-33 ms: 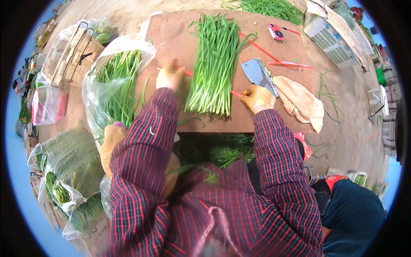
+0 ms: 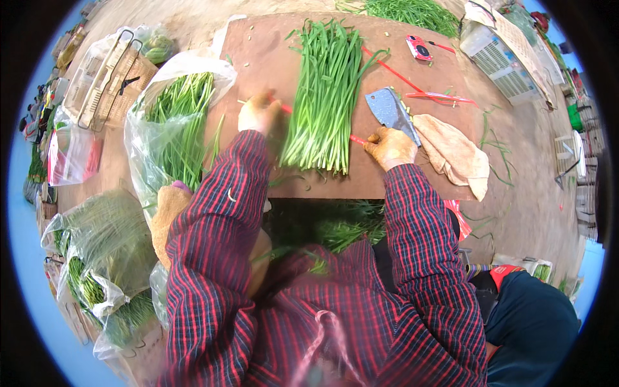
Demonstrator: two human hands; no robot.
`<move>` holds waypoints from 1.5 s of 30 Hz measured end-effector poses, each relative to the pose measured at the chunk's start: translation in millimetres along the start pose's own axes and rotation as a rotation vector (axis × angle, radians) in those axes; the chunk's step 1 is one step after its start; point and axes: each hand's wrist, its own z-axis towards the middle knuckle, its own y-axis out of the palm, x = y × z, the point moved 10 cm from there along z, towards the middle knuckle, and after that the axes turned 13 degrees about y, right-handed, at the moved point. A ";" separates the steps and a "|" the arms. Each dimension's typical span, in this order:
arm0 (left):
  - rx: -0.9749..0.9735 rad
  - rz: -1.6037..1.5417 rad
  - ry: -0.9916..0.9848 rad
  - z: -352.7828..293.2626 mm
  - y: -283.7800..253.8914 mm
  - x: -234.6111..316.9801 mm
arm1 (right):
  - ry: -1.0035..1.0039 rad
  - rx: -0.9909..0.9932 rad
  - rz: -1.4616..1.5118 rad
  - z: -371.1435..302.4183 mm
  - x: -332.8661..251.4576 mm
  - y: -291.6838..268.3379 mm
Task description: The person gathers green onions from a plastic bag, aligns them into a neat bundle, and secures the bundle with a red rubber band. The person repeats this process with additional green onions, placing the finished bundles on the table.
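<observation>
A flat bundle of green garlic chives [image 2: 325,103] lies on the brown board [image 2: 264,58], pale cut ends toward me. My left hand [image 2: 258,116], slightly blurred, is closed on a red strap [image 2: 285,109] at the bundle's left side. My right hand [image 2: 393,148] pinches a red strap end [image 2: 358,139] by the lower right side. Whether these ends join beneath the chives is hidden. Just beyond my right hand rests a cleaver [image 2: 389,108] with a grey speckled blade. A peach cloth [image 2: 448,151] lies right of it.
Loose red straps [image 2: 442,97] and a small red device [image 2: 419,48] are on the board's far right. An open plastic bag of chives [image 2: 184,116] stands left, near a wicker basket [image 2: 103,84]. More chives [image 2: 412,14] lie beyond the board. A crate [image 2: 506,68] stands far right.
</observation>
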 end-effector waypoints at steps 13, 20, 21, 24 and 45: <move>-0.159 -0.446 -0.527 -67.6 16.0 -37.6 | -0.217 0.143 -0.204 16.9 -19.6 -8.8; 0.122 0.402 0.181 -44.3 -51.4 71.6 | -0.228 0.208 0.133 -13.1 -21.2 -31.3; 0.177 0.355 0.363 -41.1 -55.5 98.8 | -0.258 0.223 0.207 -22.9 -25.7 -34.5; 0.078 0.344 0.893 -42.1 -17.6 170.1 | -0.292 -0.001 0.493 -46.6 -43.0 -18.9; -0.327 0.297 0.969 -46.8 98.6 133.0 | -0.659 -0.559 -0.059 -165.1 -82.0 81.3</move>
